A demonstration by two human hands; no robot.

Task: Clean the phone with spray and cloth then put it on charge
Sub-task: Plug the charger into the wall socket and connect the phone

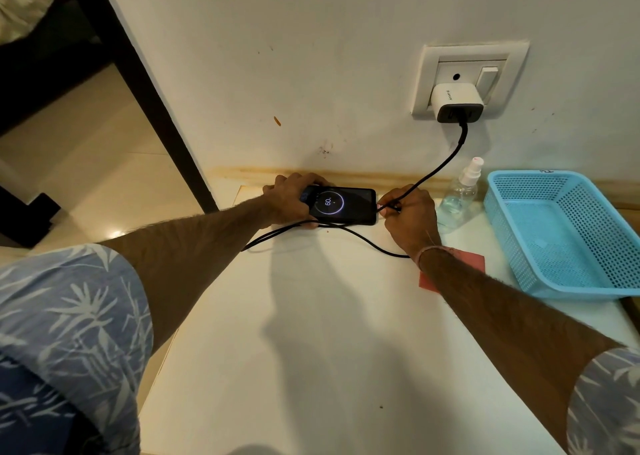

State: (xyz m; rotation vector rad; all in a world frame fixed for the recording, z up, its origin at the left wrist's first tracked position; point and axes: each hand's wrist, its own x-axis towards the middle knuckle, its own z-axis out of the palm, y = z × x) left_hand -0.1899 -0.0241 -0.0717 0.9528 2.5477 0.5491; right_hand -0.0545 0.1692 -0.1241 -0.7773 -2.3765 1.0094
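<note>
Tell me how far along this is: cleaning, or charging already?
Cleaning looks done: the spray bottle stands aside and the red cloth lies on the table, neither held. In hand: the left hand grips the phone while the right hand pinches the cable at its end. The charger sits in the wall socket, and the screen shows a ring reading 60. Left: probably only letting go.

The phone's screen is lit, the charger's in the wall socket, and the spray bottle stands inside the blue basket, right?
Not quite. The head view shows the spray bottle standing on the table beside the blue basket, not inside it. The phone is lit and the charger is in the wall socket.
</note>
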